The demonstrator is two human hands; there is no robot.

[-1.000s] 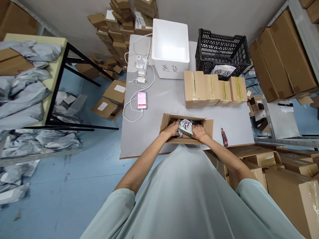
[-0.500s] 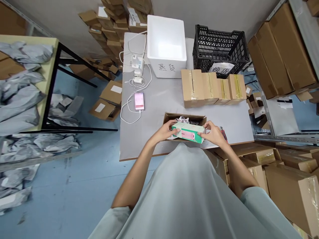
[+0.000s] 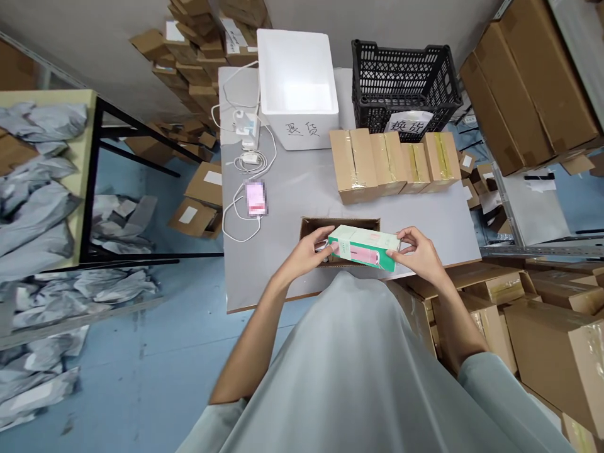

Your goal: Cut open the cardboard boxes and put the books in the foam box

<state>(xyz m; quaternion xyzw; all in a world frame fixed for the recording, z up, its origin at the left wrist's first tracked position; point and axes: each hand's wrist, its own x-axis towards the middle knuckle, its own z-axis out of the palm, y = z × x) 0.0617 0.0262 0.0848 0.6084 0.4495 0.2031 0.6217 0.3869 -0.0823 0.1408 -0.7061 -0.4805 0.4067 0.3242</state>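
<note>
Between my two hands is a green and white product box (image 3: 363, 247) with a pink item pictured on its long side. My left hand (image 3: 311, 251) grips its left end, fingers and thumb closed on it. At the other end my right hand (image 3: 416, 253) pinches the right edge. The product box is slightly tilted, its right end lower and nearer to me. Behind and under it stands an open brown cardboard carton (image 3: 309, 228) at the table's front edge; the product box hides most of its inside.
On the grey table (image 3: 283, 277) are a white foam box (image 3: 302, 126), a black plastic crate (image 3: 406, 113), several taped cartons (image 3: 356, 167) and a charging phone (image 3: 256, 199) with white cables. Cartons fill the right side. Grey parcels (image 3: 42, 189) lie on shelves at left.
Both hands have shifted the product box slightly right relative to the open carton, and its right end now extends past the carton's side. The camera view has also shifted a little.
</note>
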